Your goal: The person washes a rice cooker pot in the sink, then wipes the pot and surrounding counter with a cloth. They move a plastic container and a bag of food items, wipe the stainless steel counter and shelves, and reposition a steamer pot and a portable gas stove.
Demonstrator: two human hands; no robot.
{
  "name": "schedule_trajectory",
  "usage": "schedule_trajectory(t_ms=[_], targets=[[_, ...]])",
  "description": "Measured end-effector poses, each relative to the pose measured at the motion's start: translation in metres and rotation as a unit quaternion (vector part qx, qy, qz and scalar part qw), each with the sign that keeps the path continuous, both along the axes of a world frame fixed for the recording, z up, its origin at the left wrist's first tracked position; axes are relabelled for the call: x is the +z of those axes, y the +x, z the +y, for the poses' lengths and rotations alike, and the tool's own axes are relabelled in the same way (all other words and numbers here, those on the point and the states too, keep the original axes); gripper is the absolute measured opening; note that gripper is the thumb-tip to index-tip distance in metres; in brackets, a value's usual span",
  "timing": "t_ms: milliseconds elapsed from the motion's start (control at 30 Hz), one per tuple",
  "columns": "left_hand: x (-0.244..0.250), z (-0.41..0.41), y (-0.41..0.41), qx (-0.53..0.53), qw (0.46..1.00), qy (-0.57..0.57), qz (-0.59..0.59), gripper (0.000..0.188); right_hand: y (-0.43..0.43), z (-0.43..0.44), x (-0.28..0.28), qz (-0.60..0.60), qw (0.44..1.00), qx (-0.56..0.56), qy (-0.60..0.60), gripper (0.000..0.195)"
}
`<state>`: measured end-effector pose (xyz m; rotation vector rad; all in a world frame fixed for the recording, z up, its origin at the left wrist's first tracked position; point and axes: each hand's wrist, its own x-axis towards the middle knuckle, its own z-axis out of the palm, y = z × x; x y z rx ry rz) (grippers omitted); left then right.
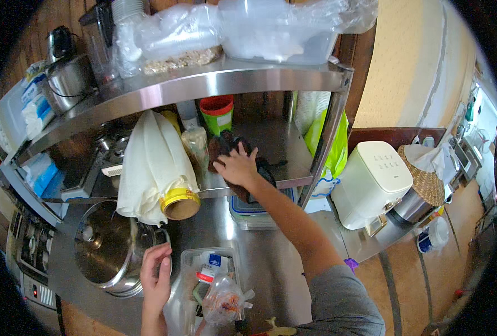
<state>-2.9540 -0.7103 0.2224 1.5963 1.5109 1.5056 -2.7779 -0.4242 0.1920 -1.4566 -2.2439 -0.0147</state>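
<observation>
My right hand point(238, 166) reaches onto the middle steel shelf, its fingers spread on a dark, crumpled item point(223, 153) whose kind I cannot tell. Behind that item stands a green and red plastic cup point(217, 115). My left hand point(156, 266) is raised beside the lidded steel pot point(105, 248), with nothing in it. Between my arms a clear plastic container point(185, 269) holds packets and a knotted clear bag point(223, 300). A white cloth point(154, 168) hangs over the shelf edge, next to a cardboard-cored roll with yellow tape point(181, 203). Lidded containers point(256, 220) sit under the shelf.
Overhead, the steel upper shelf point(214, 82) carries a plastic tub point(277, 42), bagged goods and a metal pot point(70, 80). A steel upright point(326, 143) stands right of my right hand. Beyond it are a green bag point(338, 147), a cream appliance point(372, 182) and a woven lid point(424, 176).
</observation>
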Motion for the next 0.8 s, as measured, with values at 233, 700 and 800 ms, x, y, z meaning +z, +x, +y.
schedule_trajectory(t_ms=[233,700,800], targets=[[-0.031,-0.025,-0.035,0.070,0.994,-0.084,-0.014,0.015,0.047,0.091,-0.011,-0.010,0.999,-0.024,-0.021,0.039],[-0.059,-0.053,-0.064,0.068,0.992,-0.102,-0.011,0.014,0.099,0.115,-0.001,-0.050,0.922,-0.384,0.017,0.028],[-0.050,-0.062,-0.057,0.051,0.989,-0.132,-0.035,0.017,0.117,0.086,-0.007,-0.101,0.900,-0.421,0.052,0.027]])
